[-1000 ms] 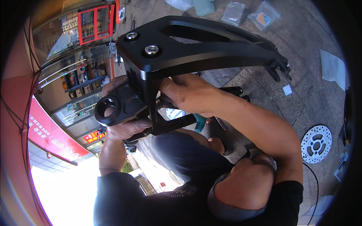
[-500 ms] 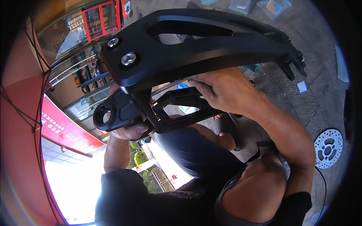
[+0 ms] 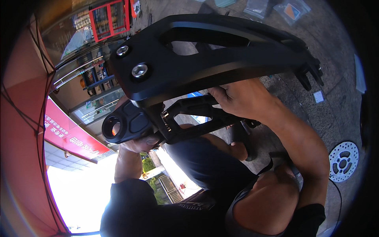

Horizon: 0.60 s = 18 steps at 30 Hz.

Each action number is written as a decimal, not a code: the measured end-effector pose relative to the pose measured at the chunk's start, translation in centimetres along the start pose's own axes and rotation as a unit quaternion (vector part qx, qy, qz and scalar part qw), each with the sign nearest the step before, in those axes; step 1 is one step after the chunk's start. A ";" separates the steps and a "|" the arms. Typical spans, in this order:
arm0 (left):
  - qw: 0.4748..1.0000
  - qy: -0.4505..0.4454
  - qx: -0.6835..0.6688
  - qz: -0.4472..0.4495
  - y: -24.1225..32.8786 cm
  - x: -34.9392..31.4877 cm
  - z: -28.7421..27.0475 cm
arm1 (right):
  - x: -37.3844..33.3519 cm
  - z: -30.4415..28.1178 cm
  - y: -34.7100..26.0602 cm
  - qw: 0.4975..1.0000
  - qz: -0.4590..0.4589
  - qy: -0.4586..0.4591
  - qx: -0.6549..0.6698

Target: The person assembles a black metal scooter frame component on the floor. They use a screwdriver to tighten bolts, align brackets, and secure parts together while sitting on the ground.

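Observation:
A black metal swingarm [image 3: 189, 59] fills the upper middle of the view, held up between my hands. Its long curved upper arm has a window cut through it, and two silver hex-socket bolts [image 3: 139, 70] show at its left end. A round pivot eye [image 3: 113, 127] sticks out at the lower left, near a shorter cut-out arm [image 3: 189, 112]. My left hand [image 3: 139, 144] is wrapped under the pivot end, its fingers mostly hidden behind the metal. My right hand [image 3: 237, 96] grips the shorter arm, thumb on top and other fingers out of sight.
On the grey ground at the right lies a silver brake disc [image 3: 343, 162] with a dark cable beside it. Clear plastic bags [image 3: 291, 11] and a small white packet [image 3: 318, 96] lie farther off. At the upper left stands a red frame rack [image 3: 110, 20]. My bent leg [image 3: 209, 162] is below.
The swingarm has shifted slightly down and to the right in view, with both hands still on it. The surroundings have shifted slightly as well.

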<state>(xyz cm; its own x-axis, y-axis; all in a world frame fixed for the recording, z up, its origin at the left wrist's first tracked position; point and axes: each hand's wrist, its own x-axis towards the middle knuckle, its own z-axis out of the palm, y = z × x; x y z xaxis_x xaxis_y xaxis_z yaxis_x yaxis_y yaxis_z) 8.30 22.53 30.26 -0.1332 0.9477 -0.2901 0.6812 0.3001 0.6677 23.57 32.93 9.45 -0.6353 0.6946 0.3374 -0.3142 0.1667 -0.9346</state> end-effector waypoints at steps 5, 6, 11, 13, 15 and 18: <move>0.987 -0.082 -0.141 -0.001 -0.6 0.1 -0.9 | 0.4 0.7 0.2 0.997 -0.059 0.021 -0.038; 0.983 -0.091 -0.159 -0.008 -0.7 0.2 -0.8 | 0.4 0.8 0.2 0.997 -0.056 0.018 -0.041; 0.957 -0.135 -0.251 -0.046 -1.3 0.3 -0.1 | 0.6 0.5 0.5 0.994 -0.067 0.036 -0.079; 0.945 -0.152 -0.284 -0.053 -1.8 0.5 0.1 | 1.1 0.6 0.8 0.992 -0.081 0.053 -0.084; 0.929 -0.168 -0.324 -0.057 -2.3 0.8 0.4 | 1.5 0.9 1.1 0.987 -0.104 0.080 -0.097; 0.906 -0.165 -0.383 -0.076 -2.2 1.1 0.8 | 1.4 0.9 1.4 0.985 -0.122 0.090 -0.080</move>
<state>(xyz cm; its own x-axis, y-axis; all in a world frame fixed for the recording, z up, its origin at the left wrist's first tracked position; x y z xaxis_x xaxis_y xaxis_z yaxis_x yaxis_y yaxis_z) 7.25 22.81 27.93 0.1247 0.8436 -0.5223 -0.0429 0.5305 0.8466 21.57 33.51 8.76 -0.4155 0.7303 0.5423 -0.3180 0.4420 -0.8388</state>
